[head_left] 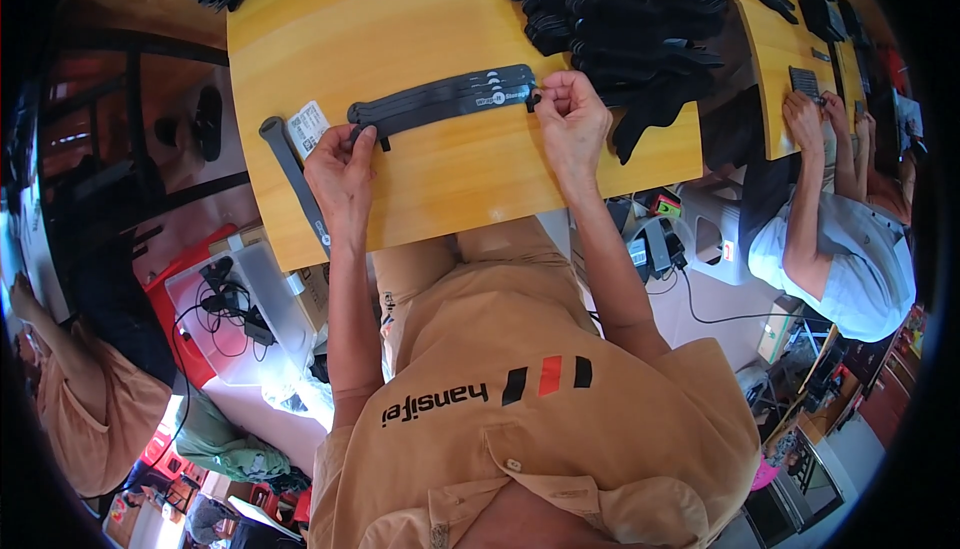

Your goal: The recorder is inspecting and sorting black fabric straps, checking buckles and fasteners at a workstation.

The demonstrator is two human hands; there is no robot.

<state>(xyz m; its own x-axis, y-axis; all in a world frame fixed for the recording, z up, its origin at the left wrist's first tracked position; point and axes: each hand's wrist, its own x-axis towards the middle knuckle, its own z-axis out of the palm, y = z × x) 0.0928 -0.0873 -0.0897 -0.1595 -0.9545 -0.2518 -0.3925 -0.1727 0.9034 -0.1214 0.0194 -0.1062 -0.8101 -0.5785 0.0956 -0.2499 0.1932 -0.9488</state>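
While both hands pin a stack of dark straps (445,101) flat on the yellow table (400,19), left hand (343,171) pressing one end, right hand (570,114) pinching the other, white label (308,128) just left, grey strip (295,181) beside it, black pile (620,14) behind

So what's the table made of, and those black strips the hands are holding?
The table looks like wood, or a wood-look top: yellow-orange, smooth, with faint grain and a slight shine. The stack of black strips, pinched by the left hand and right hand, looks like soft fabric or foam: matte, thin, bending slightly. I can't tell which.
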